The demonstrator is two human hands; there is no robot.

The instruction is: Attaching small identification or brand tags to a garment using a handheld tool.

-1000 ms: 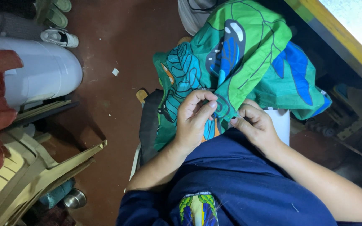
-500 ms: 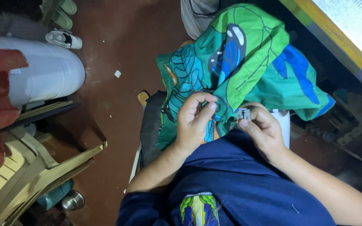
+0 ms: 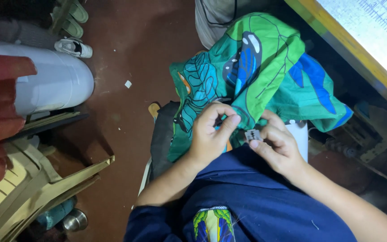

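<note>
Since the frame a second ago the right hand (image 3: 277, 145) has been drawn slightly away from the left hand (image 3: 211, 134), and a small grey razor blade (image 3: 252, 134) is now shown between its thumb and forefinger, where before the two hands were pressed close together on the cloth.

The green and blue printed cloth (image 3: 265, 67) is draped over the lap and hangs down toward the floor (image 3: 126, 45). A fold of it is pinched in the left grip, fingers curled and pressed together on the fabric just above the knee. The right grip is closed on the blade, which is held flat and lies just beside the pinched fold, to its right; the blade's long side runs roughly across the view, toward the left hand. The right hand is therefore the nearer one to the blade, and only a narrow gap of cloth separates the two hands. Nothing is seen between them.

A dark blue shirt (image 3: 256, 210) fills the lower part of the view. To the left a white container (image 3: 54, 83), stacked plastic chairs (image 3: 27, 188) and shoes (image 3: 72, 47) are seen on the reddish floor. A yellow-edged bench (image 3: 359, 67) crosses the upper right corner, well apart from the hands.
</note>
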